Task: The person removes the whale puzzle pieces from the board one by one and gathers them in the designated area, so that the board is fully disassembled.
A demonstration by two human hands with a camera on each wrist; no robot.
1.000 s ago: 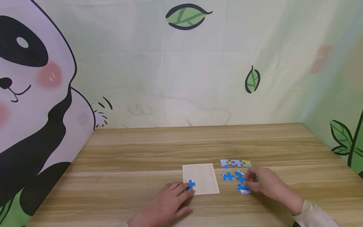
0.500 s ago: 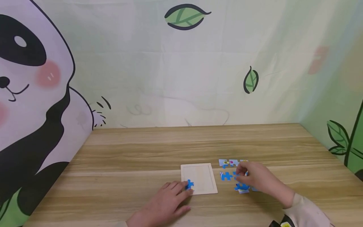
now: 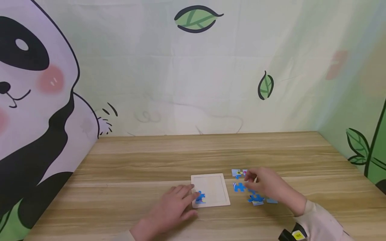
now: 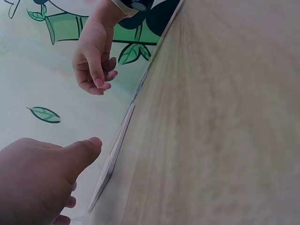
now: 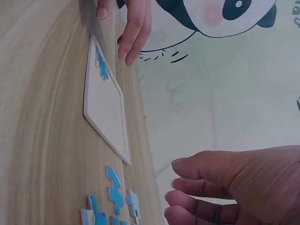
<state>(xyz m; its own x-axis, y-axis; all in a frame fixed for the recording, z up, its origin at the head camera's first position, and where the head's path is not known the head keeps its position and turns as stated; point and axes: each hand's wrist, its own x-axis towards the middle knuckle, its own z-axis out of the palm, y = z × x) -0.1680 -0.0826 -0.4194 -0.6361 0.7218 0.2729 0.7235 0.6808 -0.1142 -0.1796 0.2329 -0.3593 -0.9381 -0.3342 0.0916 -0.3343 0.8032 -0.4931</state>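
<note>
My left hand (image 3: 172,209) is at the left side of a square wooden puzzle tray (image 3: 214,187), fingers spread and relaxed. A blue jigsaw piece (image 3: 200,196) lies in the tray's lower left corner, close to the fingertips. My right hand (image 3: 266,182) hovers over loose jigsaw pieces (image 3: 239,187) right of the tray and hides some of them. In the right wrist view, the thumb and fingers of that right hand (image 5: 225,187) are loosely bent, with nothing visible between them. The left wrist view shows both hands raised above the table, the left thumb (image 4: 84,152) extended.
Several blue and pale pieces lie in rough rows, one row at the back (image 3: 237,173) and some nearer the front (image 3: 255,198). The wood-grain table (image 3: 135,167) meets a cloth wall (image 3: 169,83) printed with leaves and a panda.
My right hand has moved left over the pieces, uncovering some at its right and front. The left fingers have lifted off the piece in the tray and drawn back slightly.
</note>
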